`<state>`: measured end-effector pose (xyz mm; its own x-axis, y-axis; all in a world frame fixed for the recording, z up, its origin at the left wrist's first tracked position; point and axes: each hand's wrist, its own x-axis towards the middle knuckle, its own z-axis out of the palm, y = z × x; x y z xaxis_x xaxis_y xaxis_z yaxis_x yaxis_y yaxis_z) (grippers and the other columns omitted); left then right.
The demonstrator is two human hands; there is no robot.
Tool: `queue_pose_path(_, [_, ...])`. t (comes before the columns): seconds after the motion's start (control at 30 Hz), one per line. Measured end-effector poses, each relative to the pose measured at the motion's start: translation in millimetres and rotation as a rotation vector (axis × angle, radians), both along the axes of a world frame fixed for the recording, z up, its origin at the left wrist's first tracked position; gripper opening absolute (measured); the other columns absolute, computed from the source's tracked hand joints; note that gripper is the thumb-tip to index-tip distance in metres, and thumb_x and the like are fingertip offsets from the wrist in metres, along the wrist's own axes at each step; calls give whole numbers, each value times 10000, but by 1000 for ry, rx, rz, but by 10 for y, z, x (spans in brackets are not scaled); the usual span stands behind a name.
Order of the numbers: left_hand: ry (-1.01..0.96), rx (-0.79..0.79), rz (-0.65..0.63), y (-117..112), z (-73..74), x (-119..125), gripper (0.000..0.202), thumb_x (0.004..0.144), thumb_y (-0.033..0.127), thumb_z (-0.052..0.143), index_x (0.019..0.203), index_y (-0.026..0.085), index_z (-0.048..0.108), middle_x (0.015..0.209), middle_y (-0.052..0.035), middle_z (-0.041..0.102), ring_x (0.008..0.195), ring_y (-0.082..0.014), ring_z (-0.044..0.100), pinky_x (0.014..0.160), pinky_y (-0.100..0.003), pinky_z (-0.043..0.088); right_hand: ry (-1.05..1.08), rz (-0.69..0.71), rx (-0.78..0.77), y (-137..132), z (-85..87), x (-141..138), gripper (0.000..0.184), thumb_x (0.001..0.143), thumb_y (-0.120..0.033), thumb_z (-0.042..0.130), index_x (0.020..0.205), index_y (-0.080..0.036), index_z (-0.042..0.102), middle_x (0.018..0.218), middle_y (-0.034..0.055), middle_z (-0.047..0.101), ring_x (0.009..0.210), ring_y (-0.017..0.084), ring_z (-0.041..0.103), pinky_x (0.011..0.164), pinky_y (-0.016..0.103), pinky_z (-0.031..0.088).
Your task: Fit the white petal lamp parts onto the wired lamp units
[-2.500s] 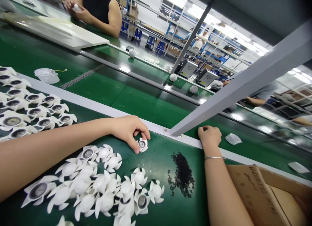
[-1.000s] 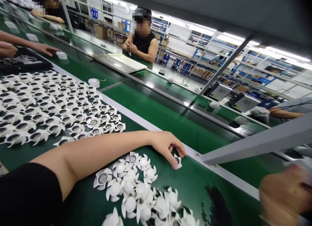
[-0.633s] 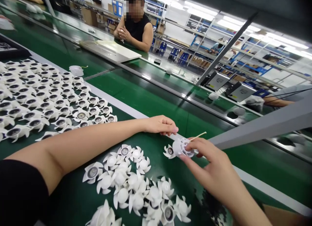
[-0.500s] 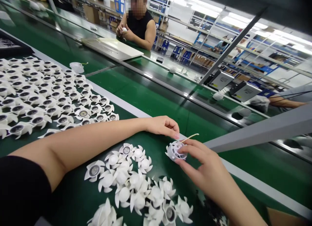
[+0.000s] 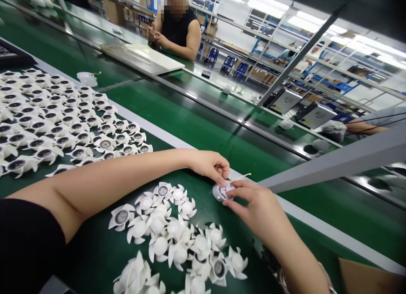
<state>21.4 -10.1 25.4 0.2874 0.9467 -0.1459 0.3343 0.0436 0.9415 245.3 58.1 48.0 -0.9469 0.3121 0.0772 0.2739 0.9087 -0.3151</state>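
Observation:
A small white round fan housing (image 5: pixel 218 193) with open ribs and a thin pale wire (image 5: pixel 242 176) is between my two hands, low over the green work surface. My right hand (image 5: pixel 258 203) grips its right side between thumb and fingers. With curled fingers, my left hand (image 5: pixel 211 165) pinches at its upper edge; what lies between those fingertips is partly hidden. Below my left forearm lies a loose heap of white fan blades (image 5: pixel 174 230), some hub up and some showing the hollow underside.
Rows of white fan blades (image 5: pixel 50 112) cover the left side, hollow hubs up. Beyond a pale edge strip runs a green conveyor (image 5: pixel 177 116), with another white housing (image 5: pixel 87 78) on it. A grey post (image 5: pixel 342 160) slants in at right. A co-worker (image 5: pixel 179 31) sits across.
My left hand has come down onto the housing, its fingertips now at the upper edge. The housing has tilted between my hands. The view has shifted slightly.

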Motion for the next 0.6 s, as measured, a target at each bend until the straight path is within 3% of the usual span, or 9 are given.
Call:
queue_pose_path(0.07, [205,-52,-23,-77,167,8,321,728,453,767,806,176,625,706,35,602,647,-105,518,574,-226,370,-65,79,-76,29,55,13,61,795,-228,745,842,-261,766,1090,28,709,906,193,693,818,330,561])
queue_pose_path(0.17, [470,-191,-218,-223,449,57,286,726,463,751,735,195,650,667,29,617,616,-119,521,550,-238,358,-75,139,-62,106,105,29,81,844,-242,682,883,-243,752,1197,63,646,1005,205,656,883,347,541])
queue_pose_path(0.23, [589,-262,-306,-308,583,124,282,581,388,850,708,215,667,657,30,632,599,-131,530,544,-246,357,25,11,120,154,126,51,208,868,-251,628,1043,-195,727,1329,146,554,1111,275,608,929,432,518])
queue_pose_path(0.3, [722,-291,-287,-365,647,206,336,446,309,903,669,219,669,661,17,643,576,-142,520,536,-259,339,63,-128,267,181,156,103,322,868,-274,603,1156,-147,675,1318,194,537,1154,329,569,944,490,492])
queue_pose_path(0.37, [842,-288,-247,-393,657,279,346,417,299,912,649,214,670,676,-5,648,562,-155,502,539,-279,326,-83,-176,229,186,197,191,256,860,-265,580,1067,-163,692,1119,147,633,1051,303,605,884,443,503])
queue_pose_path(0.43, [889,-278,-253,-399,644,321,322,458,309,901,680,215,688,693,-20,646,568,-171,500,558,-301,334,-351,-162,71,180,229,292,156,835,-203,546,826,-199,701,842,67,663,799,219,632,721,334,497])
queue_pose_path(0.5, [863,-261,-281,-393,632,328,296,511,311,879,738,223,710,713,-20,648,584,-179,509,575,-311,342,-600,-164,-40,176,238,369,187,769,-131,532,634,-207,637,644,22,611,586,159,559,557,275,407])
queue_pose_path(0.6, [781,-221,-320,-380,618,303,240,585,290,825,794,237,719,774,-9,669,613,-165,525,557,-294,326,-777,-176,-49,165,228,391,224,683,-70,527,501,-199,502,507,-5,507,481,131,443,480,271,293])
